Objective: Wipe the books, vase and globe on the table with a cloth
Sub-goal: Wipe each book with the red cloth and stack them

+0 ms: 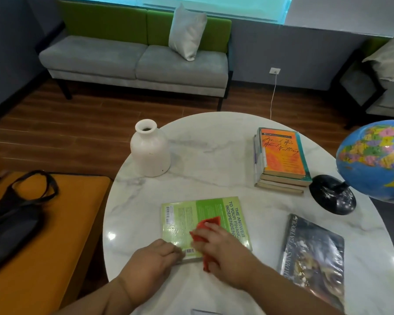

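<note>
On the round marble bench (214,155), near its front edge, a green book (191,221) is lying flat with its back cover up. A red cloth (210,221) is being pressed onto that cover by the right grip (223,253), with part of the cloth showing beyond the fingertips and part showing beside the wrist. The fingers are blurred, so it cannot be told whether the cloth is being pinched or only pressed down. The book's near left corner is being held by the left grip (155,258), its fingers bent over the edge beside the barcode.

A white vase (149,151) is standing upright at the bench's far left edge, well apart from the green book. At the far right, a stack of books (282,155) is lying with an orange cover on top. Just beside the stack, the black base (332,194) of a globe (373,160) is resting on the bench, with the globe partly cut off at the right of the view. A dark book (312,258) is lying flat at the near right, apart from the green one.

Beside the bench on the left, a black bag (14,219) is lying on an orange seat (55,223). Against the far wall, a grey and green sofa (134,60) is carrying a pale cushion (187,32).
</note>
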{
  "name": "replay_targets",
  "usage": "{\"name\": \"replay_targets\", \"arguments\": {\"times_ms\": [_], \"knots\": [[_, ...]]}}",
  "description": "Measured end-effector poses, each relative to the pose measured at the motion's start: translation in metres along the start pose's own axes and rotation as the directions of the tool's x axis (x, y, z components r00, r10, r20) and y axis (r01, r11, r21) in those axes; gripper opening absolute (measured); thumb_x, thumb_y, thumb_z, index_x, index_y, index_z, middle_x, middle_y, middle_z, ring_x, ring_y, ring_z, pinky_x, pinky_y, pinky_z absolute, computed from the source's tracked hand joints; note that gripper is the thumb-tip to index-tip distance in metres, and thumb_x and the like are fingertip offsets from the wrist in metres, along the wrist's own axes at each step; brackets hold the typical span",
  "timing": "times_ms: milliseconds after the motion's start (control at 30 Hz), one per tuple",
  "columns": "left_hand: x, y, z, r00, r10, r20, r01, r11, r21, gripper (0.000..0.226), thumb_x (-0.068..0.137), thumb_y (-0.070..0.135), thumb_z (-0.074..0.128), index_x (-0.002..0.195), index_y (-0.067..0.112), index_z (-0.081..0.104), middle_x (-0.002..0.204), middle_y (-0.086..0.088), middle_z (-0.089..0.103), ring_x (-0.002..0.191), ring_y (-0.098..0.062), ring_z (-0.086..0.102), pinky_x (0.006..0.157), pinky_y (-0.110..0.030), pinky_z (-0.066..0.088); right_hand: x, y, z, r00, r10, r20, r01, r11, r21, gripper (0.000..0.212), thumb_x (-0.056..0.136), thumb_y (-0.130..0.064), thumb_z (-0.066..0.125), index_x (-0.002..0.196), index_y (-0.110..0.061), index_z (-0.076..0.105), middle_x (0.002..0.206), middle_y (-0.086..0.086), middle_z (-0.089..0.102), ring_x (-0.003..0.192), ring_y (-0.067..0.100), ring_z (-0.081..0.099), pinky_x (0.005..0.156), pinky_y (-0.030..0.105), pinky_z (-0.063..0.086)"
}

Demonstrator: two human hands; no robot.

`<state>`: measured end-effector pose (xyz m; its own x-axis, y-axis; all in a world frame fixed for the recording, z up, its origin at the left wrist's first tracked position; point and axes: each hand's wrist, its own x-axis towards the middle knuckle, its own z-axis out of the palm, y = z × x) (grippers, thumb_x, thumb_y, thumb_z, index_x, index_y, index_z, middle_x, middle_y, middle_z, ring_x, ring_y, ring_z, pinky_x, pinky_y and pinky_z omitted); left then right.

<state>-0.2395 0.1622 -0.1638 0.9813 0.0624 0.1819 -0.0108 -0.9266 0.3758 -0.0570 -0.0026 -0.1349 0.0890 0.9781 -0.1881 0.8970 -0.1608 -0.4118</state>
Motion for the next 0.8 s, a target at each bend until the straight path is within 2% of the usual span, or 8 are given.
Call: {"name": "replay_targets", "arguments": {"times_ms": [100, 167, 233, 367, 433, 533, 633, 800], "knots": [[0.0, 0.001, 0.001, 1.0, 0.009, -0.02, -0.009, 1.0, 0.019, 0.033, 0.075, 0.023, 0.051, 0.102, 0.031, 0.068, 0.097, 0.017, 0.064, 0.083, -0.005, 0.049, 0.05, -0.016, 0.049, 0.0, 0.037, -0.011, 0.973, 0.157, -0.168, -0.145, 0.986, 0.082, 0.052, 0.074, -0.027, 0.044, 0.121, -0.021, 0.065, 0.138, 0.0, 0.053, 0.129, 0.032, 0.045, 0.113, 0.026, 0.022], [0.0, 0.001, 0.001, 1.0, 0.006, -0.024, -0.005, 1.0, 0.02, 0.034, 0.074, 0.022, 0.05, 0.101, 0.032, 0.069, 0.097, 0.017, 0.064, 0.083, -0.005, 0.05, 0.051, -0.015, 0.049, 0.001, 0.056, -0.024, 0.881, 0.402, -0.249, -0.384, 0.915, 0.121, 0.055, 0.078, -0.026, 0.043, 0.13, -0.021, 0.059, 0.146, -0.002, 0.044, 0.136, 0.029, 0.035, 0.112, 0.021, 0.015], [0.0, -0.002, 0.002, 0.999, 0.015, -0.032, -0.014, 1.0, 0.02, 0.034, 0.074, 0.022, 0.051, 0.102, 0.032, 0.067, 0.097, 0.018, 0.064, 0.083, -0.006, 0.052, 0.051, -0.016, 0.049, 0.009, 0.047, -0.025, 0.85, 0.474, -0.23, -0.463, 0.88, 0.101, 0.057, 0.084, -0.022, 0.046, 0.141, -0.02, 0.047, 0.153, -0.002, 0.033, 0.143, 0.026, 0.023, 0.115, 0.023, 0.009], [-0.001, -0.004, 0.002, 0.999, 0.044, -0.009, -0.044, 0.999, 0.026, 0.031, 0.076, 0.027, 0.053, 0.101, 0.032, 0.07, 0.097, 0.017, 0.066, 0.079, -0.006, 0.057, 0.054, -0.016, 0.051, 0.02, -0.014, 0.0, 0.983, 0.074, -0.169, -0.075, 0.997, 0.0, 0.063, 0.076, -0.021, 0.044, 0.138, -0.012, 0.05, 0.146, 0.006, 0.045, 0.137, 0.03, 0.036, 0.115, 0.036, 0.019], [0.001, -0.002, 0.002, 0.999, 0.05, -0.009, -0.05, 0.998, 0.035, 0.031, 0.076, 0.028, 0.053, 0.101, 0.031, 0.071, 0.096, 0.017, 0.066, 0.077, -0.007, 0.059, 0.056, -0.016, 0.051, 0.017, -0.022, 0.0, 0.999, -0.041, -0.034, 0.045, 0.994, 0.098, 0.064, 0.08, -0.019, 0.041, 0.144, -0.019, 0.042, 0.153, -0.002, 0.034, 0.142, 0.018, 0.026, 0.117, 0.029, 0.018], [-0.001, -0.002, 0.003, 0.999, 0.05, -0.016, -0.049, 0.998, 0.027, 0.032, 0.076, 0.027, 0.053, 0.103, 0.031, 0.071, 0.099, 0.017, 0.065, 0.08, -0.006, 0.057, 0.057, -0.016, 0.051, 0.024, 0.006, -0.02, 0.993, 0.106, -0.052, -0.097, 0.983, 0.155, 0.069, 0.082, -0.015, 0.05, 0.148, -0.027, 0.033, 0.158, -0.009, 0.018, 0.142, 0.004, 0.015, 0.111, 0.013, 0.008], [-0.002, -0.003, 0.005, 0.998, 0.057, -0.013, -0.057, 0.998, 0.038, 0.033, 0.077, 0.027, 0.051, 0.104, 0.031, 0.072, 0.1, 0.017, 0.066, 0.08, -0.006, 0.059, 0.057, -0.015, 0.052, 0.038, 0.024, -0.033, 0.936, 0.31, -0.165, -0.298, 0.95, 0.097, 0.069, 0.086, -0.014, 0.053, 0.15, -0.022, 0.03, 0.159, -0.008, 0.014, 0.145, 0.01, 0.015, 0.111, 0.015, 0.011], [-0.005, -0.004, 0.006, 0.998, 0.069, 0.013, -0.07, 0.996, 0.047, 0.037, 0.077, 0.03, 0.05, 0.107, 0.033, 0.071, 0.1, 0.018, 0.068, 0.077, -0.004, 0.063, 0.06, -0.015, 0.053, 0.055, -0.023, -0.028, 0.986, -0.097, 0.133, 0.1, 0.995, -0.012, 0.066, 0.085, -0.008, 0.055, 0.147, -0.015, 0.035, 0.158, 0.003, 0.024, 0.145, 0.018, 0.019, 0.116, 0.023, 0.012]]}}
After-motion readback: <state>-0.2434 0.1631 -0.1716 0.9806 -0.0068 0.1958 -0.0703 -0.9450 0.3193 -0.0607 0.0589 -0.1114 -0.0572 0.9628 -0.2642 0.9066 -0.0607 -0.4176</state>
